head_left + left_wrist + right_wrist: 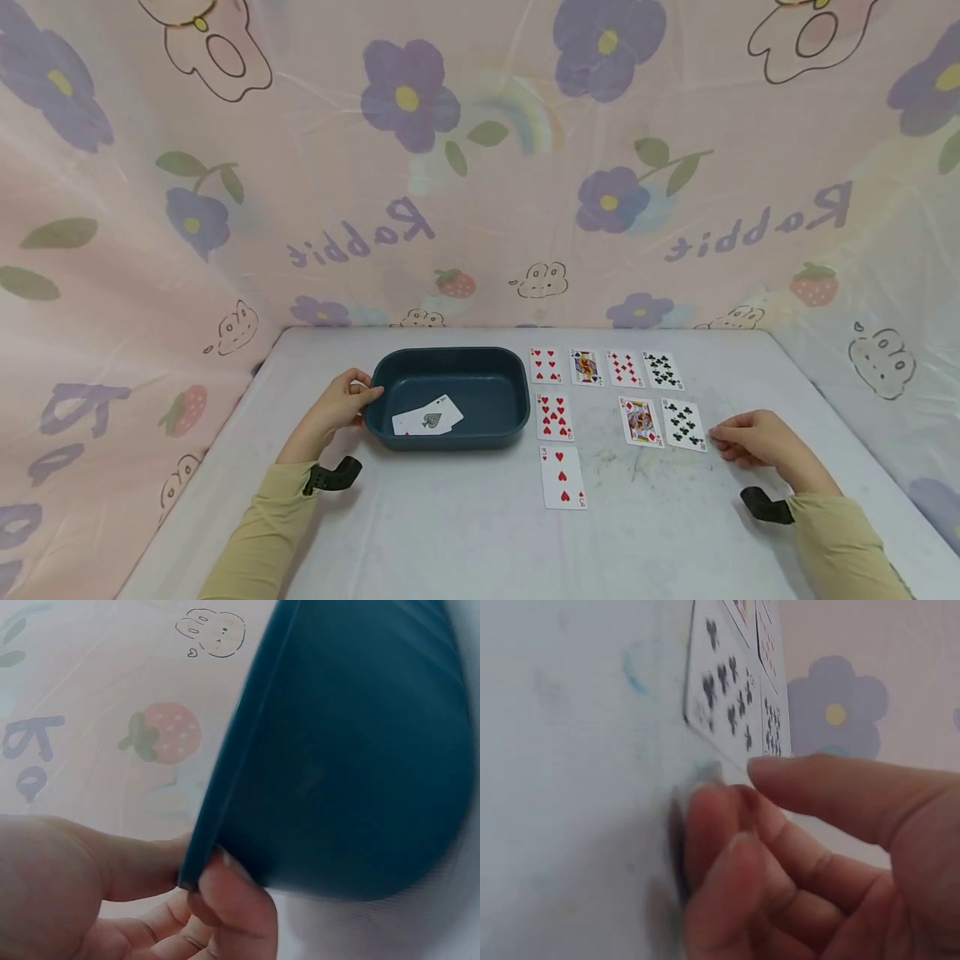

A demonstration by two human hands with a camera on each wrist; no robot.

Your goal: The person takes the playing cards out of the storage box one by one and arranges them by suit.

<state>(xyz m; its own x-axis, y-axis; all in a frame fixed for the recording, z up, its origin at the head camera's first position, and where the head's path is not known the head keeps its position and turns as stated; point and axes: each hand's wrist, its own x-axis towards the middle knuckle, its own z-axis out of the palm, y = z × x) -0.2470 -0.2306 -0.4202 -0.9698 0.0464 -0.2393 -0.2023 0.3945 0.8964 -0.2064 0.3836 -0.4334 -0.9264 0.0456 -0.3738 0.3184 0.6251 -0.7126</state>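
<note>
My left hand (347, 400) pinches the left end of a dark blue rectangular tray (450, 357) by its rim, with the thumb on one side and a finger curled beneath, as the left wrist view shows. Inside the tray lie an ace of spades (431, 421) and another card overlapping it. My right hand (757, 446) hovers low over the table beside a clubs card (684, 425), its fingers loosely curled with nothing seen between them. In the right wrist view the thumb tip is close to a corner of that clubs card (724, 690); whether it touches cannot be told.
Several face-up playing cards lie right of the tray: a back row with a hearts card (546, 366) and a clubs card (663, 371), a diamonds face card (641, 422), and a three of hearts (562, 477) nearest me. A patterned curtain (495, 208) encloses the white table (450, 525).
</note>
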